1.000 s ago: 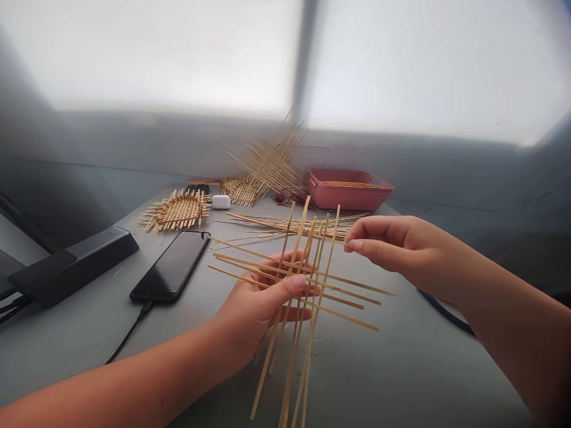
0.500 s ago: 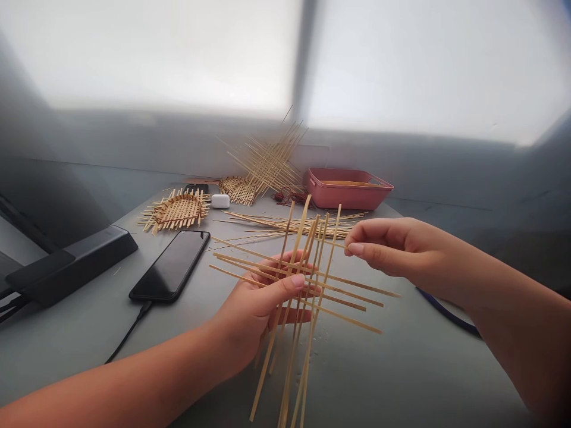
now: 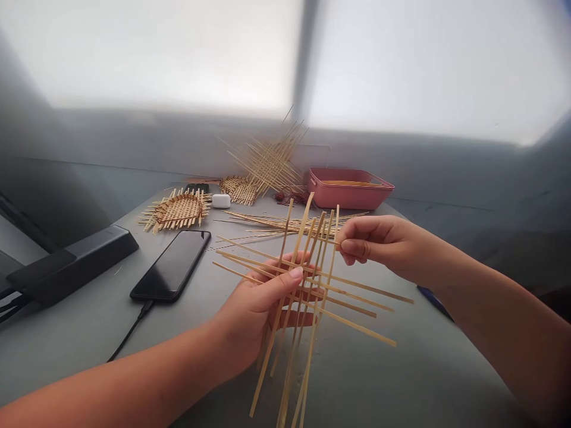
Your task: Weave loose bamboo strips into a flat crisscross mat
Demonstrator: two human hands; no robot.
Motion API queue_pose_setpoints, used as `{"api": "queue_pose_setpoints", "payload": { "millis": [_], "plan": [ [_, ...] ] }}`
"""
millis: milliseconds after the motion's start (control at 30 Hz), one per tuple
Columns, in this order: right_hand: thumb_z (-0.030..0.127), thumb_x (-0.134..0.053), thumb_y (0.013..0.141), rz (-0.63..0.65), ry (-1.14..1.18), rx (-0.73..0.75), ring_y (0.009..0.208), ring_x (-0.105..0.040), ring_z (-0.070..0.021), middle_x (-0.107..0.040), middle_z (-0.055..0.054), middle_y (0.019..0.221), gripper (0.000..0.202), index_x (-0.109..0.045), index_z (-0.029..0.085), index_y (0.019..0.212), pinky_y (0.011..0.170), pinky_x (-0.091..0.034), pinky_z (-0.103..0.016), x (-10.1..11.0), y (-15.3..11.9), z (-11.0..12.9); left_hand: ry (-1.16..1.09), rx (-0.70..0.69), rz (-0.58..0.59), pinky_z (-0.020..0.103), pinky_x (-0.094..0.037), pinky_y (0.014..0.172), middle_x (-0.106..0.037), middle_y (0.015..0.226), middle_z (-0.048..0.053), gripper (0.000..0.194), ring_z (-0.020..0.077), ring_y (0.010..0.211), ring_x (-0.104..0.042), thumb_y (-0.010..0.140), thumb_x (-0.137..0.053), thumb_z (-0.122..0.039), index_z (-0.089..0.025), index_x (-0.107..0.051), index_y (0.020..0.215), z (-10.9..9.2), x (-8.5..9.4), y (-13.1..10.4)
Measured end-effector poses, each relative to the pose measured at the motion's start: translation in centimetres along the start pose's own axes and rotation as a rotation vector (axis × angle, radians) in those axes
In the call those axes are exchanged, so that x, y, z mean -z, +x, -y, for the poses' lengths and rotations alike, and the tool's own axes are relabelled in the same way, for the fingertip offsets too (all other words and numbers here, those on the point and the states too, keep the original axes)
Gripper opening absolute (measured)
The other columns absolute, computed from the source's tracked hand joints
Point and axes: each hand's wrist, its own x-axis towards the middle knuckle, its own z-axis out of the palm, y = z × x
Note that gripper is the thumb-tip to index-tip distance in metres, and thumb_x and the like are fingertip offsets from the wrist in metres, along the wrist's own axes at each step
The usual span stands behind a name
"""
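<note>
My left hand (image 3: 272,297) grips a loose lattice of crossed bamboo strips (image 3: 357,307), thumb on top and fingers underneath. Several strips run lengthwise and several cross them, with their ends sticking out on all sides. At the upper right of the lattice, my right hand (image 3: 370,239) pinches the end of a thin bamboo strip (image 3: 331,241) between thumb and forefinger. That strip runs leftward among the upright strips; its far end is hard to make out. Behind the lattice, a pile of loose bamboo strips (image 3: 267,221) lies on the table (image 3: 375,380).
A phone (image 3: 172,267) on a cable and a black box-shaped device (image 3: 75,261) are at left. Farther back are a round woven piece (image 3: 178,209), a white case (image 3: 221,201), another woven piece (image 3: 241,189), a larger strip lattice (image 3: 272,160), dark red cord (image 3: 292,196) and a pink basket (image 3: 348,193).
My right hand has moved a little left, closer to the lattice, with the thin strip in its pinch. The lattice's right-hand strip ends have shifted slightly right and down.
</note>
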Motion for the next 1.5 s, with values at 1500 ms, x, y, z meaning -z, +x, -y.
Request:
{"api": "queue_pose_setpoints", "payload": {
  "millis": [1500],
  "plan": [
    [0.052, -0.065, 0.075, -0.137, -0.111, -0.161, 0.044, -0.041, -0.0111, -0.058, -0.001, 0.054, 0.032, -0.062, 0.022, 0.067, 0.037, -0.027, -0.025, -1.4, -1.5, 2.3, 0.108, -0.165, -0.129, 0.026, -0.051, 0.068, -0.07, 0.09, -0.001, 0.03, 0.0136, 0.076, -0.068, 0.072, -0.078, -0.025, -0.023, -0.058, 0.094, 0.4, -0.3, -0.2]
  ]
}}
